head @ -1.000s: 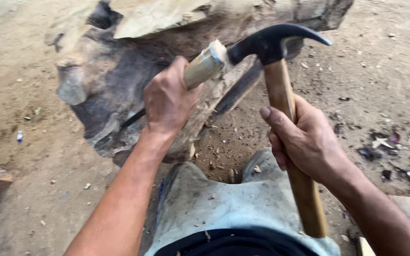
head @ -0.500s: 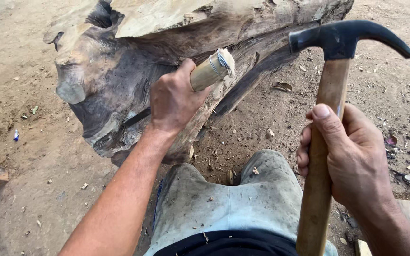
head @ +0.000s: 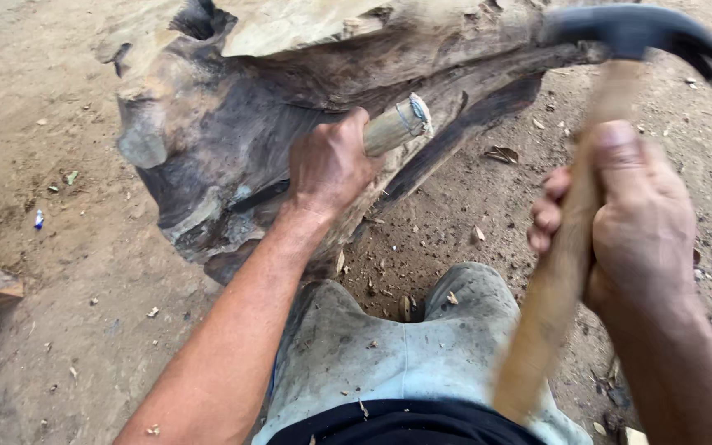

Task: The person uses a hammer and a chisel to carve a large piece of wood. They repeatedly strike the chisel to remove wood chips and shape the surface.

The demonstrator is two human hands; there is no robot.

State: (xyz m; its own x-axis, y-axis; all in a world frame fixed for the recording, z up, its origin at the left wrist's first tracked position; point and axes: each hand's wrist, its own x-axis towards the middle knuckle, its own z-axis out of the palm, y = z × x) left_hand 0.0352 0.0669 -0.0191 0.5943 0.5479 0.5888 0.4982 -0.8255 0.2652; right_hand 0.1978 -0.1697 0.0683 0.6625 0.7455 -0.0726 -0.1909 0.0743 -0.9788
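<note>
My right hand (head: 632, 222) is closed around the hammer (head: 595, 165), now blurred and nearer the chisel than half a second ago: the swing is coming down. My left hand (head: 331, 165) grips the chisel handle (head: 397, 128) against the log (head: 208, 140) on the ground. The blade is hidden.

Wood chips (head: 477, 234) and a dry leaf (head: 502, 154) litter the dirt ground (head: 67, 272).
</note>
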